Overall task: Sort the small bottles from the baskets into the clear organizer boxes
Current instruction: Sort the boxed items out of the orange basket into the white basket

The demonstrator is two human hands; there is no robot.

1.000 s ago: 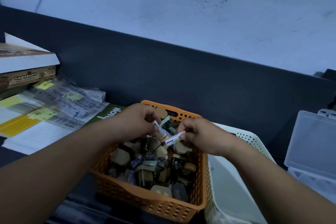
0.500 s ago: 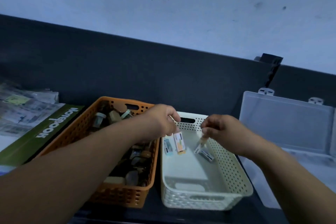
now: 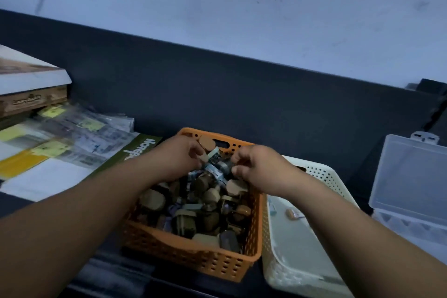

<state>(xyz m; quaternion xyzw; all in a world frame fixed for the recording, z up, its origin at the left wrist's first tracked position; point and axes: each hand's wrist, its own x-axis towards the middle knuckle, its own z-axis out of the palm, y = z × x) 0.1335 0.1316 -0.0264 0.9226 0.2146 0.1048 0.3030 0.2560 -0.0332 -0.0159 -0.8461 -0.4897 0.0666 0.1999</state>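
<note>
Bottles (image 3: 205, 201) fill the orange basket (image 3: 193, 256), where we pinch a tan-capped one at the far end with our left hand (image 3: 179, 159), our right hand (image 3: 258, 167) curled just beside it, grip unclear, and another lies in the white basket (image 3: 321, 169).

Left hand (image 3: 181, 158) and right hand (image 3: 260, 169) grip unclear amid blurred bottles (image 3: 205, 197)

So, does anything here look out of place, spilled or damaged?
Nothing looks spilled or broken. The small bottles lie heaped at all angles in the orange basket. One oddity: a few loose bottles lie on the floor of the white basket, not in the open clear organizer box beside it.
</note>
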